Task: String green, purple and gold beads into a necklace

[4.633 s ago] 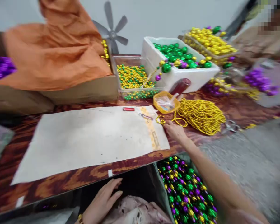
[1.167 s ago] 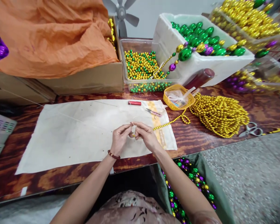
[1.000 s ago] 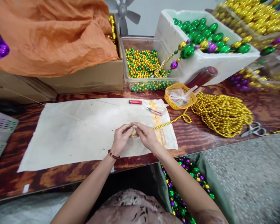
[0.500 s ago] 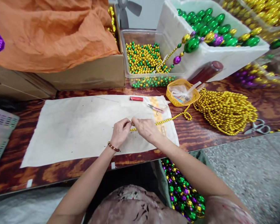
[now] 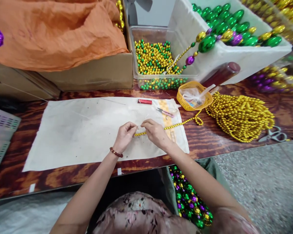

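Over the white cloth my two hands work close together. My left hand is closed in a pinch at the end of a gold bead string; a tiny bit shows at its fingertips, too small to name. My right hand is closed too, its fingertips a small gap from the left ones. The bead string passes under the right palm and shows on both sides of it. From there it runs right to a small loop and a heap of gold bead strands.
Beyond lie a red lighter-like object, thread snips and a yellow basket. Grey scissors lie by the heap. Behind stand a clear bin of beads, a foam box and a cardboard box.
My fingertips have come slightly apart, the right ones lifting off the left. The whole view has shifted a little; the objects on the table keep their places.
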A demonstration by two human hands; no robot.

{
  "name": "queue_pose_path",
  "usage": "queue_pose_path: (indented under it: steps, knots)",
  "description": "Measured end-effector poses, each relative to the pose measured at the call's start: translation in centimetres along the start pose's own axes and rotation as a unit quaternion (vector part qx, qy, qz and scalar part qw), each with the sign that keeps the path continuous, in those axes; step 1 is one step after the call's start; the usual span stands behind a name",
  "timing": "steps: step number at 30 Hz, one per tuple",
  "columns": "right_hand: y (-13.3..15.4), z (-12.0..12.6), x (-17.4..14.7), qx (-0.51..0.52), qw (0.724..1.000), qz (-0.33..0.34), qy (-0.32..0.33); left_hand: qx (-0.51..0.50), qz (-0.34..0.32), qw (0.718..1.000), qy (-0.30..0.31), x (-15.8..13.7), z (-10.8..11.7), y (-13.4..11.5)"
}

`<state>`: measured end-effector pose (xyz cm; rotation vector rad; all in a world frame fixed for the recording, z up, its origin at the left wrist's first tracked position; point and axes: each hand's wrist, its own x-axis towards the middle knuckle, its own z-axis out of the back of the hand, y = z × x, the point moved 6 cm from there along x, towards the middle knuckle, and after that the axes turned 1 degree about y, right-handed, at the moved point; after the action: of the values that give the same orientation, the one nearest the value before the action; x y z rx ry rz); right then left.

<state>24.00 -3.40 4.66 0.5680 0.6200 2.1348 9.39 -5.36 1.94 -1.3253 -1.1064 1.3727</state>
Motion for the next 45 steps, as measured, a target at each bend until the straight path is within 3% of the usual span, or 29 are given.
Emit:
queue_pose_path:
  steps: [3, 6, 11, 19, 27, 30, 36, 41, 45]
  knots:
    - [-1.0, 0.8, -0.1, 0.153, 0.985, -0.057, -0.061, -0.011, 0.006, 1.000, -0.005, 0.1, 0.2, 0.4]
    - [-2.2, 1.1, -0.2, 0.283, 0.939, -0.168, -0.102, -0.008, 0.003, 1.000, -0.002, 0.1, 0.2, 0.5]
    - [-1.8, -1.1, 0.6, 0.417, 0.882, -0.220, -0.025, -0.013, -0.011, 1.000, 0.019, 0.0, -0.4, 0.2]
    - [-5.2, 0.5, -1.2, 0.477, 0.790, -0.304, -0.236, -0.001, 0.019, 0.998, 0.053, 0.0, -0.5, 0.9]
    - [-8.5, 3.6, -4.8, 0.469, 0.751, -0.344, -0.311, -0.041, 0.042, 0.997, 0.049, -0.3, 0.2, 1.3]
    - [-8.6, 3.5, -5.3, 0.455, 0.766, -0.349, -0.289, -0.055, 0.061, 0.995, 0.056, -0.4, 0.3, 1.7]
    - [-8.6, 2.3, -4.5, 0.368, 0.853, -0.312, -0.200, -0.083, 0.092, 0.992, 0.035, -0.6, 0.8, 2.2]
    - [-8.8, 1.9, -2.7, 0.288, 0.916, -0.250, -0.122, -0.090, 0.094, 0.991, 0.031, -0.4, 0.7, 2.3]
    - [-6.9, 1.2, -0.7, 0.251, 0.957, -0.144, -0.033, -0.088, 0.096, 0.991, 0.030, -0.3, 0.6, 2.3]
